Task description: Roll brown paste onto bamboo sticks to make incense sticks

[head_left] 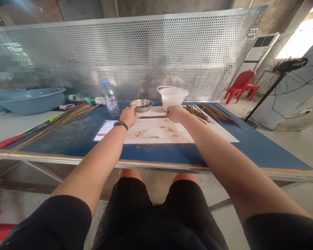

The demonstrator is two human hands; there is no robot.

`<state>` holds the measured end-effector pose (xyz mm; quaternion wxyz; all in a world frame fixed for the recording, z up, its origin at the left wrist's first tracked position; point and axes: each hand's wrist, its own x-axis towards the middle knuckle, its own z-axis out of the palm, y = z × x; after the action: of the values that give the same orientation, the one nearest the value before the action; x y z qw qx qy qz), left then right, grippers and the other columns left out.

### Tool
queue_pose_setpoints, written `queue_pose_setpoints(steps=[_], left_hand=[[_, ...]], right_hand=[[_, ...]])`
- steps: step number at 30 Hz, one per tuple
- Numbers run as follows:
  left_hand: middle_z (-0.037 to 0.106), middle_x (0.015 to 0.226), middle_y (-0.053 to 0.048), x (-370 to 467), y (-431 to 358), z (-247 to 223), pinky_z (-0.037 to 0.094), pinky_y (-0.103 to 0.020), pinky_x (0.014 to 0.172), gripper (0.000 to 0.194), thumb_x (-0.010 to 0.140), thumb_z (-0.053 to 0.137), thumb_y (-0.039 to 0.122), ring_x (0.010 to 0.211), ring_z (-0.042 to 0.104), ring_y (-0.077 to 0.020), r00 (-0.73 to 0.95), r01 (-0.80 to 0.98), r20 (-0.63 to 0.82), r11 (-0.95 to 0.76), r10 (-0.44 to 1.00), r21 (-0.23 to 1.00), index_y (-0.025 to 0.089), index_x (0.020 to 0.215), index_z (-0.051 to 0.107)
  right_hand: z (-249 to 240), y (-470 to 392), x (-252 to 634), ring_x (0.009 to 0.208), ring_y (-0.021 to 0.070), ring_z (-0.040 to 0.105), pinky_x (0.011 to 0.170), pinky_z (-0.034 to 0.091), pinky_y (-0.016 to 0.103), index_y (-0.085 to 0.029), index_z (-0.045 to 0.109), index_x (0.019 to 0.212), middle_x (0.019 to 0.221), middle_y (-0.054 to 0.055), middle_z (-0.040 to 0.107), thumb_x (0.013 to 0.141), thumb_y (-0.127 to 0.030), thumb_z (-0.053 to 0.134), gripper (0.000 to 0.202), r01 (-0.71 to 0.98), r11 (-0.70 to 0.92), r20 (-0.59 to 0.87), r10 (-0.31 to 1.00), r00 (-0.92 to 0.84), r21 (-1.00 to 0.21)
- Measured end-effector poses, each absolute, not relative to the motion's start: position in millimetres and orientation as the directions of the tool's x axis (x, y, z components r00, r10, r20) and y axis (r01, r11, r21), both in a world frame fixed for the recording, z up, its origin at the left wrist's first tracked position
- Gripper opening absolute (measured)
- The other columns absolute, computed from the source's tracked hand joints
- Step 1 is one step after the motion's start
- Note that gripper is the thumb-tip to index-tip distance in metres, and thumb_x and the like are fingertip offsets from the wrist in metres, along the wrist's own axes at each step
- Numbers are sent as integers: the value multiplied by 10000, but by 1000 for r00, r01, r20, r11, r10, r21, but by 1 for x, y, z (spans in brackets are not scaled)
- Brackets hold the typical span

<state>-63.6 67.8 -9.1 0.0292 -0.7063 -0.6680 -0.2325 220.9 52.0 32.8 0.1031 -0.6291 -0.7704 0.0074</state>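
Observation:
Thin dark sticks (152, 117) lie level across the far part of a white board (159, 133) stained with brown smears. My right hand (175, 114) is closed on their right end, in front of a white plastic bucket (172, 97). At their left end is my left hand (128, 115), its fingers reaching to the near rim of a steel bowl (141, 105) with dark bits in it; whether it grips the sticks is hard to see. Brown sticks (198, 114) lie in a loose pile on the board, right of the bucket.
A water bottle (111, 100) and a phone (104, 130) are at the left. Long canes (59, 118) cross the blue table (80, 139) near blue basins (33, 100). More sticks (219, 114) lie at the right. A perforated metal screen (135, 48) stands behind.

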Motion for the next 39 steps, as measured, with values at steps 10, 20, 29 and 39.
queue_pose_setpoints(steps=[10,20,29,39], left_hand=[[715,1321,-230,-60,64,-7,509,-493,1126,385,974,722,283,1266,657,-392,-31,932,430,-130,902,338,123,1323,752],[830,1191,-144,-24,42,-4,558,-413,1057,208,959,770,192,1136,762,-289,141,781,515,-415,845,467,151,1161,796],[781,1260,-111,-10,35,-10,570,-396,1013,499,831,921,235,1142,736,-259,230,633,608,-591,760,500,210,1258,664],[809,1274,-157,3,33,-13,586,-472,1005,445,888,715,138,1181,746,-354,234,677,578,-557,782,480,165,1332,708]], right_hand=[[-7,73,213,1279,452,648,1044,520,540,-156,833,1147,1343,284,736,922,-136,678,274,954,283,174,949,-264,-98],[-4,64,213,1238,380,616,1014,497,436,-168,778,1050,1201,226,759,1001,-251,630,176,885,368,273,916,-294,-284],[4,31,191,790,172,682,690,486,253,-214,693,976,949,63,785,1112,-472,600,306,629,473,295,880,-373,-617],[14,16,178,926,248,690,794,486,327,-202,757,1174,1041,97,793,1036,-368,689,227,610,570,465,816,-343,-550]])
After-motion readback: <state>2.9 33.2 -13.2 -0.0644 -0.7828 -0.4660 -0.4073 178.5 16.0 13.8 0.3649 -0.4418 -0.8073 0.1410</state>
